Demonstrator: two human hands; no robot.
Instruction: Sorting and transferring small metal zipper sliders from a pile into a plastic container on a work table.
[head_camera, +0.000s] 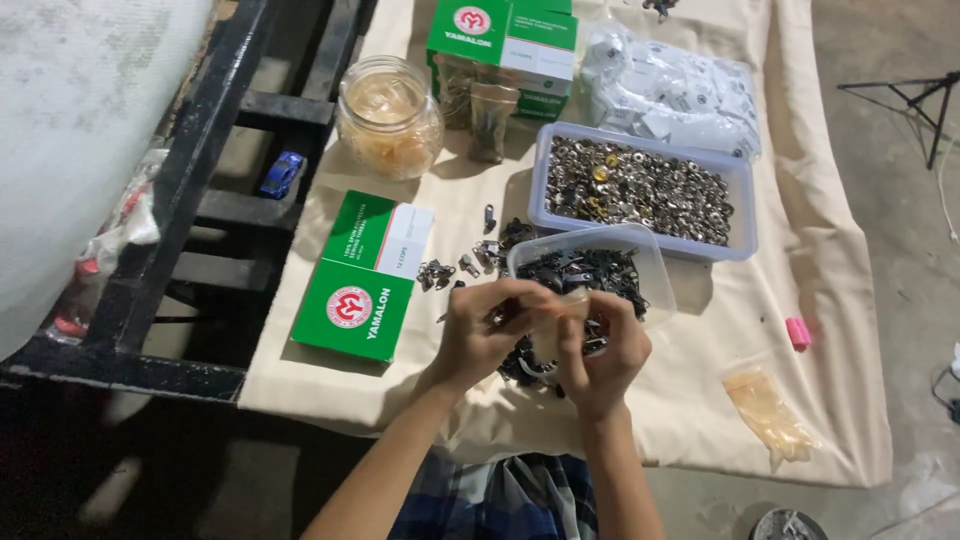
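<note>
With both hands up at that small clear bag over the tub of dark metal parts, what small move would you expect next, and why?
Probably spreading the bag's mouth wider. Both the left hand and right hand pinch the small clear bag between them, just above the clear tub of dark metal parts. Neither hand visibly holds a loose part, so opening the bag seems to come before any filling, though its mouth is too blurred to judge.
</note>
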